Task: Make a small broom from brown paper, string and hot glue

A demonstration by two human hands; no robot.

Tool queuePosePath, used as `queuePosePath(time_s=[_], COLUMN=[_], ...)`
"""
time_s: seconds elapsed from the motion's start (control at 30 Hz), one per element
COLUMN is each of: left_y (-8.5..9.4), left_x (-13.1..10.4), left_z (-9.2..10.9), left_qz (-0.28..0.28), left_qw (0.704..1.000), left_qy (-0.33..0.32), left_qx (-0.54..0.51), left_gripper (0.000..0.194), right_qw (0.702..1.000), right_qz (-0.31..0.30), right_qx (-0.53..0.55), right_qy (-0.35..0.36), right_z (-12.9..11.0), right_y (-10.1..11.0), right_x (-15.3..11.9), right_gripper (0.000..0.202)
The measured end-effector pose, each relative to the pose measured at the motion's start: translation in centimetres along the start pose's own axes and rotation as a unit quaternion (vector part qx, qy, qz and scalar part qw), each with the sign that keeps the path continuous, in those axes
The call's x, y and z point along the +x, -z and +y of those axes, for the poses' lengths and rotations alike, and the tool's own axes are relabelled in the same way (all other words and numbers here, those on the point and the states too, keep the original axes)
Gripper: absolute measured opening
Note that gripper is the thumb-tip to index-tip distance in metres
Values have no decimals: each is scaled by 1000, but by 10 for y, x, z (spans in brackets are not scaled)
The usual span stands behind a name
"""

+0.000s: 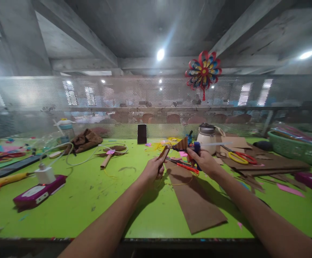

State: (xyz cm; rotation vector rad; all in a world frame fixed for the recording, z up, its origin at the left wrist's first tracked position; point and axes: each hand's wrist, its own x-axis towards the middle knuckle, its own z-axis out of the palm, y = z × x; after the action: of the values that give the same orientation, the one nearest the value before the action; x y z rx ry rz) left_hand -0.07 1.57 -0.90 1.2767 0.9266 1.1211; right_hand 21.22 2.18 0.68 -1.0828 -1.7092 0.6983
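Note:
My left hand (155, 167) is closed around a folded piece of brown paper (163, 153), held above the table. Close by on the right, my right hand (203, 161) grips a blue glue gun (197, 146), with a pale glue stick (217, 143) jutting from its back. The gun's dark front end points left, towards the folded paper; whether they touch I cannot make out. A pleated brown paper piece (182, 144) shows between the hands. Beneath them lie orange-handled scissors (187, 167) and a long brown paper strip (196, 204).
On the green table (91, 215) stand a purple power strip (39, 191) with a white charger, a phone (142, 134) and a lidded jar (206, 138). A brown paper flower (109, 157), yellow-and-red scissors (240, 157), brown sheets (277, 163) and a green basket (298, 148) lie around.

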Motion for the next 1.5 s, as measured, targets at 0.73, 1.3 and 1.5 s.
queuePosePath(time_s=[0.73,1.3,1.5], left_y=[4,4,7], left_x=[3,1,1], left_z=[-3,-1,0], left_qz=[-33,-24,-36], left_qw=[999,999,997], left_qy=[-3,8,18], left_qx=[-13,-42,-62], left_gripper=[17,15,15], right_qw=[986,988,992], right_qz=[38,10,-6], right_qx=[153,137,112], right_qy=[-57,-66,-61], right_z=[4,2,10], right_y=[-2,-8,-9], right_x=[2,-2,-2], right_gripper=[49,51,53])
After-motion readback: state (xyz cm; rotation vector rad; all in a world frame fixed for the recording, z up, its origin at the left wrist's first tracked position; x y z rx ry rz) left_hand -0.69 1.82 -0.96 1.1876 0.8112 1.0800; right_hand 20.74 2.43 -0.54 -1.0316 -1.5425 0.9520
